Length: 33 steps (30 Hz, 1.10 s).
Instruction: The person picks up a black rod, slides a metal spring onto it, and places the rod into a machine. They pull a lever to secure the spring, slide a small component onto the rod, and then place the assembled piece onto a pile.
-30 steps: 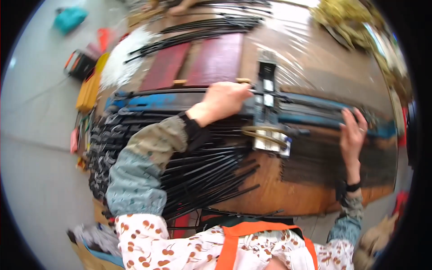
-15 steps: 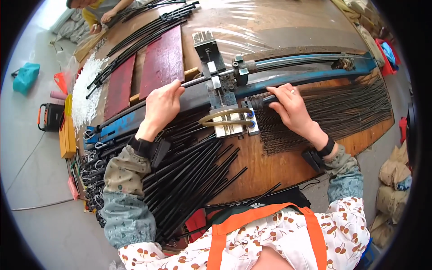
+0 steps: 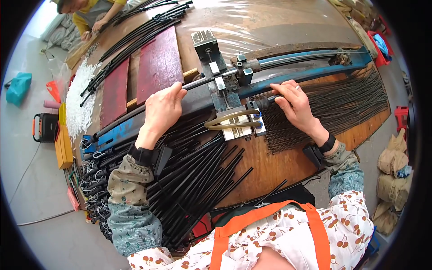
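My left hand point(image 3: 163, 112) is closed around a long black tube point(image 3: 196, 83), thumb and fingers pressed together on it. The tube runs into a metal clamping fixture point(image 3: 219, 84) on a blue bench rail point(image 3: 310, 75). My right hand point(image 3: 294, 107) is closed on a short black handle point(image 3: 270, 100) at the fixture's right side, its thumb beneath and fingers on top. Beside that handle sits a silver valve block point(image 3: 237, 132) with two looped brownish hoses point(image 3: 229, 119). Past the fixture, thin metal rods point(image 3: 306, 57) lie along the rail.
Many black tubes point(image 3: 198, 189) with white cord loops lie under my left arm. Thin dark springs point(image 3: 333, 103) spread over the right of the table. Two red boards point(image 3: 157, 65) and a white pile point(image 3: 80, 103) are at the left. A co-worker point(image 3: 96, 15) handles parts at the far left.
The whole view has shifted slightly. Both hands keep their grips on the tube and the handle, with little visible movement. The co-worker leans a little further into view.
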Available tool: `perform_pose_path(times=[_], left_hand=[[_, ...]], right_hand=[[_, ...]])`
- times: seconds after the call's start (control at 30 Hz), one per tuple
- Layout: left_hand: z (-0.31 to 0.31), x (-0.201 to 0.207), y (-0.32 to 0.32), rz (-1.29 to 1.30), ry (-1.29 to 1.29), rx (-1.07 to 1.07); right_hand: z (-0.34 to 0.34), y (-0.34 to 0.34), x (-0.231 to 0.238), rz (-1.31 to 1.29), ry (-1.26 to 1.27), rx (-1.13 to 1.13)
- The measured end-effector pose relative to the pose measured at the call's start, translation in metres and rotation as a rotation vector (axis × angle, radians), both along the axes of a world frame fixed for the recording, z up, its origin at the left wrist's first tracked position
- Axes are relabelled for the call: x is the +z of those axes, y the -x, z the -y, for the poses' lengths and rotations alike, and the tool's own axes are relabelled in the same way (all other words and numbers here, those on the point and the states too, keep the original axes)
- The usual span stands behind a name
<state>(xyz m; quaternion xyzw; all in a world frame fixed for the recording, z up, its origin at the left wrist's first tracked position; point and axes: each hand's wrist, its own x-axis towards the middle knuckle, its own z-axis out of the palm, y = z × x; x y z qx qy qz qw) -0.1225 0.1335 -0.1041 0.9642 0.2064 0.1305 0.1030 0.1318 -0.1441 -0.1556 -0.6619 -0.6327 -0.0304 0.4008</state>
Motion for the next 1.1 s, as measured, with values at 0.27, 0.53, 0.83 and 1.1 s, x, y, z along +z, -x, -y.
perform_pose_path(times=[0.27,0.53,0.83,1.1], left_hand=[[0.004,-0.005,-0.006,0.023,-0.014,-0.021],[0.013,-0.005,-0.023,0.055,-0.110,-0.087],[0.015,-0.006,-0.027,0.031,-0.127,-0.070],[0.014,-0.005,-0.027,0.022,-0.099,-0.057]], right_hand=[[-0.005,-0.002,0.004,0.009,-0.051,-0.016],[0.031,-0.012,0.010,0.042,-0.033,-0.143],[0.033,-0.005,-0.006,-0.004,-0.090,-0.084],[0.020,0.000,-0.004,-0.043,-0.046,-0.060]])
